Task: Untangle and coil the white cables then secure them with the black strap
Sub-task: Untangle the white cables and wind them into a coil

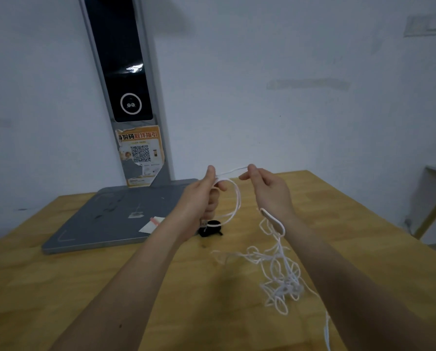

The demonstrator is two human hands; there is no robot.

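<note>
A grey stand base (105,219) lies on the wooden table (60,287), the black strap (210,230) beside it. Both raised hands pinch the white cables (279,272): left hand (203,196) grips a loop, right hand (267,187) the strand, with the tangle lying below the right forearm.

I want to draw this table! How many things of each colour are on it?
White: 1, the tangle of white cables; how many cables cannot be told
Black: 1, the black strap
Grey: 1, the grey stand with a screen
Total: 3
</note>
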